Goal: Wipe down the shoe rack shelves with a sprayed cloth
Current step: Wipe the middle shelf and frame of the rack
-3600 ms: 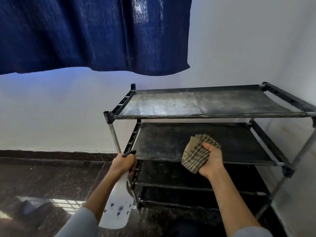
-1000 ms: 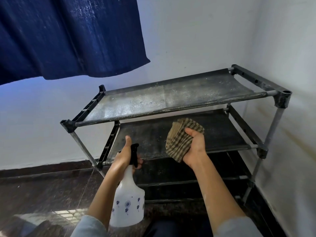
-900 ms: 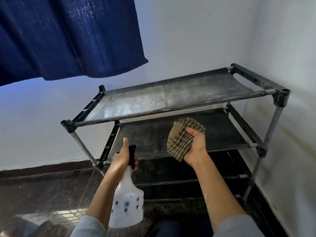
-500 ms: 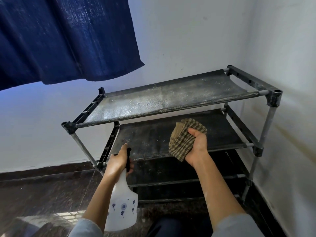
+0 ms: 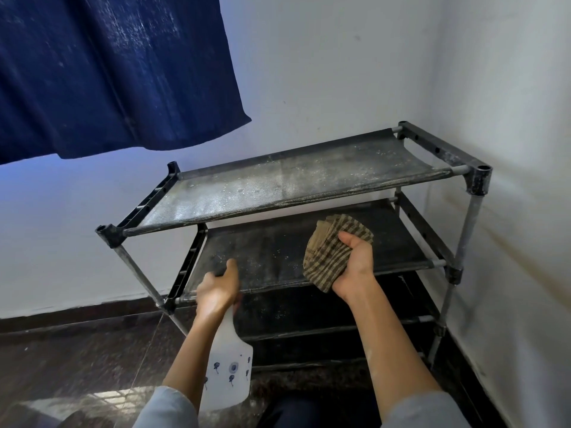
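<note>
A black shoe rack (image 5: pixel 475 177) with several dusty fabric shelves stands in the corner of the room. My right hand (image 5: pixel 355 267) grips a bunched brown checked cloth (image 5: pixel 330 254) in front of the second shelf (image 5: pixel 272 251). My left hand (image 5: pixel 217 291) holds the neck of a white spray bottle (image 5: pixel 228 369) with small blue flower prints, near that shelf's front left edge. The bottle's black head is mostly hidden behind my fingers. The top shelf (image 5: pixel 278 183) is speckled with white dust.
A dark blue curtain (image 5: pixel 108 72) hangs at the upper left above the rack. White walls (image 5: pixel 509 118) meet behind and right of the rack. The floor (image 5: pixel 77 350) is dark polished stone with a bright reflection at lower left.
My left hand has tilted the spray bottle, so its black head is now hidden behind my fingers. The cloth hand stays in front of the second shelf. The view shifted slightly.
</note>
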`<state>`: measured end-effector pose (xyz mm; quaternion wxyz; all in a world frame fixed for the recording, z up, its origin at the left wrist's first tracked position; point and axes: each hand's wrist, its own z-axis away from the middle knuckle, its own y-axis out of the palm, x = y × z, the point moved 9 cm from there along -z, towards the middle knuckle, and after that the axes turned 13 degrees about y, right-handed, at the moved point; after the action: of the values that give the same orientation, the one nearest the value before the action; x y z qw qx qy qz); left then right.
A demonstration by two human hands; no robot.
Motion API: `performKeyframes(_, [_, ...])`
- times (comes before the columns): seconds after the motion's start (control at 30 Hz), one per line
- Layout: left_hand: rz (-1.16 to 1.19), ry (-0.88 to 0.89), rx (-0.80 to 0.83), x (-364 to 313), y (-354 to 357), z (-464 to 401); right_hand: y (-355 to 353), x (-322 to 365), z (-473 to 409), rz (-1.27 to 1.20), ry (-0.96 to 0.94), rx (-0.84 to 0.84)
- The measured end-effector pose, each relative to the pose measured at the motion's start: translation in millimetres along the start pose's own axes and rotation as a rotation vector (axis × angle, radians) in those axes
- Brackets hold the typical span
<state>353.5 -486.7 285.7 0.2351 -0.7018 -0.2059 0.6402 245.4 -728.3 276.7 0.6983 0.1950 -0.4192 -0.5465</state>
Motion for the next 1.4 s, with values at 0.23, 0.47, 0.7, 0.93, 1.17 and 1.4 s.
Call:
performKeyframes(0.23, [0.172,-0.061,0.313,-24.3,60.0,8.4,-16.3,19.5,0.8,-0.130,-0.039,-0.016])
performKeyframes(0.47, [0.237,-0.099,0.392,-34.4,76.5,18.6,-31.9,36.4,-2.0,-0.188,-0.080,-0.046])
performKeyframes(0.7, [0.242,-0.112,0.386,-42.1,88.1,18.9,-34.5,41.9,-0.9,-0.190,-0.090,-0.045])
performKeyframes(0.93, [0.242,-0.033,0.325,-49.5,83.7,10.3,-34.5,43.3,0.1,-0.191,-0.091,-0.037])
performKeyframes(1.17, [0.186,0.035,0.278,-74.9,81.0,-6.7,-36.0,45.8,-1.7,-0.203,-0.097,-0.031])
performKeyframes(1.4, [0.157,0.052,0.256,-83.3,83.8,-2.9,-40.5,53.9,0.7,-0.230,-0.113,-0.037])
